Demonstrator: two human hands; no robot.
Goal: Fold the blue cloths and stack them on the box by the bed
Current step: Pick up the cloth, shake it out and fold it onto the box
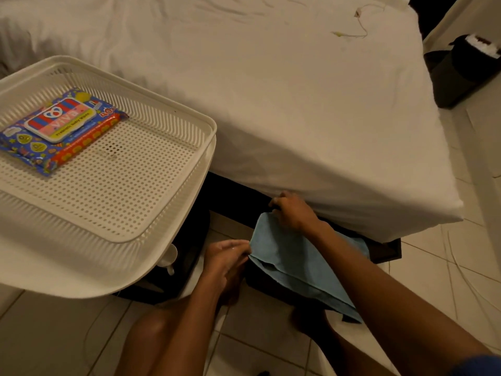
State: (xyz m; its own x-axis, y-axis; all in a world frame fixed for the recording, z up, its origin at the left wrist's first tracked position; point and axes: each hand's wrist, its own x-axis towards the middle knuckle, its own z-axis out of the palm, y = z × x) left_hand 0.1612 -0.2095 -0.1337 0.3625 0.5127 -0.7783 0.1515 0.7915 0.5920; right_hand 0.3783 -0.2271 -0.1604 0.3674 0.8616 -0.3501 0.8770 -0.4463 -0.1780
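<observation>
A blue cloth (301, 263) lies folded double over a dark box (271, 287) on the floor at the foot of the bed (298, 104). My left hand (227, 253) pinches the cloth's near left corner. My right hand (294, 211) grips its far left corner, close to the hanging bedsheet. My right forearm crosses over the cloth and hides part of it. The box is mostly covered by the cloth and shadow.
A white perforated cart tray (151, 185) stands at the left, holding a pack of baby wipes (58, 128). A dark bin (471, 66) sits at the far right beyond the bed. My knees are low in view over the tiled floor (447, 280).
</observation>
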